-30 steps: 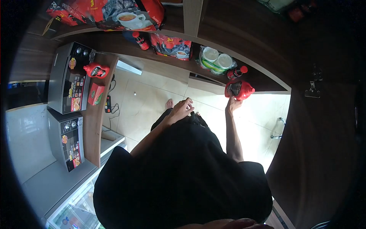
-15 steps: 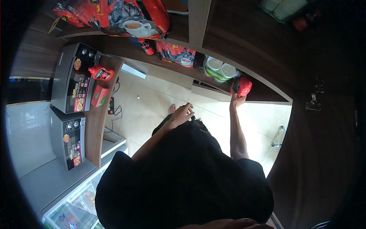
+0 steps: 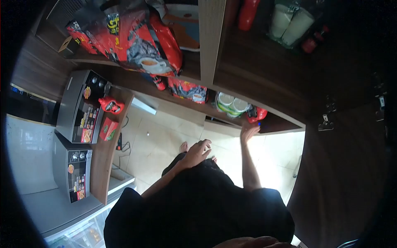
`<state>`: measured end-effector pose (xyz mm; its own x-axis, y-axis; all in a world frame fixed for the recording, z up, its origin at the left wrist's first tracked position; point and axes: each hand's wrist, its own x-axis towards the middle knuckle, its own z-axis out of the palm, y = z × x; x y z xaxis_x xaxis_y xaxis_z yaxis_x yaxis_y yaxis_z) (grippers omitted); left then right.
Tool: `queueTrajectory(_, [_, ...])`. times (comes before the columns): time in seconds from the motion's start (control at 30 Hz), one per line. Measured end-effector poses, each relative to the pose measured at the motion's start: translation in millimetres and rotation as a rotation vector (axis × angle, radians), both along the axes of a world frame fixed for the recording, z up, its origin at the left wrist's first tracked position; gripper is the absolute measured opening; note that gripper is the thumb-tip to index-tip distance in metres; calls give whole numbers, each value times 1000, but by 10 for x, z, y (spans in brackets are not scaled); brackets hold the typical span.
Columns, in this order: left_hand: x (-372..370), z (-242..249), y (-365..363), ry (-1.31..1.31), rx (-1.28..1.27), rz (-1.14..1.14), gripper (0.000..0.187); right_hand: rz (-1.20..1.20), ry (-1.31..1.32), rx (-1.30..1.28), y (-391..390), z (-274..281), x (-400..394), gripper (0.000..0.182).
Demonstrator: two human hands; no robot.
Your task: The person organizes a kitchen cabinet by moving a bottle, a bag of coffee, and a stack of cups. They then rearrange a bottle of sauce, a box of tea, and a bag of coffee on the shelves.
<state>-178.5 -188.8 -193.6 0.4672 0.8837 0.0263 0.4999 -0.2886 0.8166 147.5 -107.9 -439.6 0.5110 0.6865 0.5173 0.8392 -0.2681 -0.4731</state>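
Observation:
A red sauce bottle (image 3: 258,113) with a dark label stands on the lower shelf at the right, beside a plastic-wrapped pack of white and green tubs (image 3: 232,104). Just in front of that bottle is my right hand (image 3: 249,133), fingers stretched out and apart from it as far as I can see. A small blue spot shows by the fingertips; I cannot make out what it is. My left hand (image 3: 197,154) hovers before my body, loosely curled with thumb and fingers apart, and holds nothing.
Red coffee bags (image 3: 144,53) fill the upper shelf; another coffee bag (image 3: 188,90) lies below. At left, a second red bottle (image 3: 111,106) and a red-green box (image 3: 108,129) rest on a wooden board (image 3: 102,165) near two boxy appliances (image 3: 80,107). Cabinet doors (image 3: 343,173) flank the right.
My right hand has let go of the red sauce bottle and drawn back from it; the bottle now stands on the shelf. The view has tilted up, showing more of the upper shelf.

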Motion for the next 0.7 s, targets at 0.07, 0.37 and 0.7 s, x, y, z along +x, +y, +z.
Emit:
queueTrajectory(0.07, [174, 366, 145, -38, 142, -12, 34, 92, 327, 25, -410, 452, -539, 71])
queueTrajectory(0.37, [1068, 2088, 1395, 4, 788, 107, 61, 840, 906, -510, -1103, 2145, -983, 37])
queueTrajectory(0.7, [1964, 1711, 3031, -70, 535, 617, 81, 1093, 421, -34, -6, 4905, -608, 33])
